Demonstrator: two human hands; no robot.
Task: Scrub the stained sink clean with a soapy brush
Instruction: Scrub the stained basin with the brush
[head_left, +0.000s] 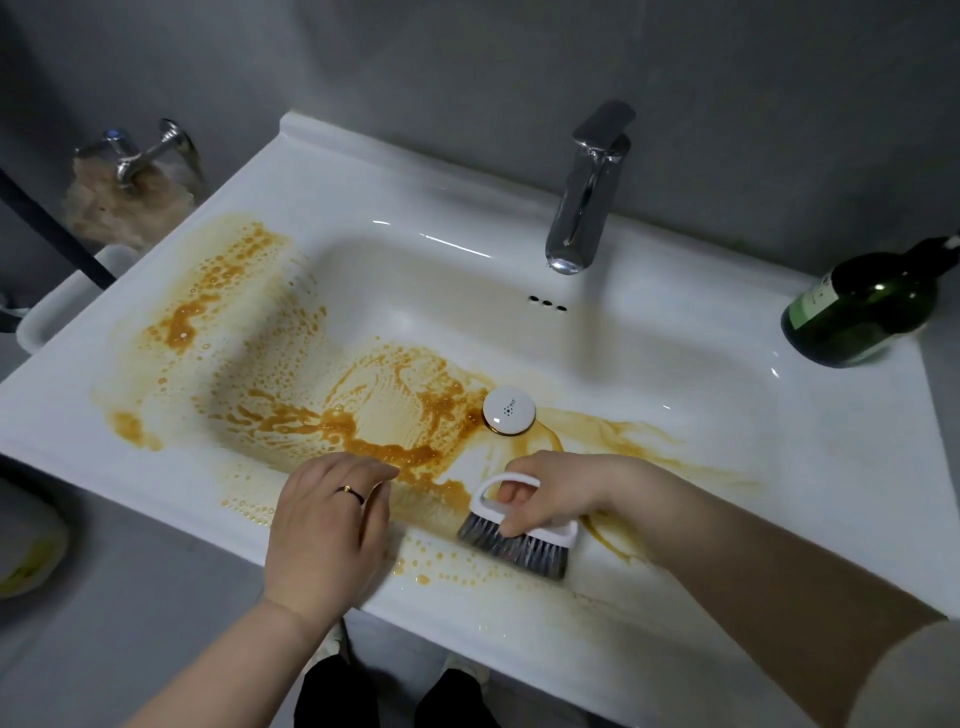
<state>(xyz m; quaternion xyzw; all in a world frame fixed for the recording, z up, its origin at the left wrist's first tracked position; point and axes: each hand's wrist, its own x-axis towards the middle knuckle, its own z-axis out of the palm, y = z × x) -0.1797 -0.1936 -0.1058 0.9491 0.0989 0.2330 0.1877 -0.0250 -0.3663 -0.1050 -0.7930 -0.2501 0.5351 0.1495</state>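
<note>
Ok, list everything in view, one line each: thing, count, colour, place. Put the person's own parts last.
sink: one, white, fills most of the view
stain: one spread, orange-brown, on left deck, basin floor and front rim
faucet: one, chrome, back rim
overflow holes: three, dark, back basin wall below the faucet
drain plug: one, white, basin floor
bottle: one, dark green, back right of the deck
wall tap: one, chrome, wall left of the sink
brush: one, white handle, grey bristles, front rim
ring: one, dark, on the left hand
left hand: fingers straight, over the front rim
right hand: grips the brush handle
</note>
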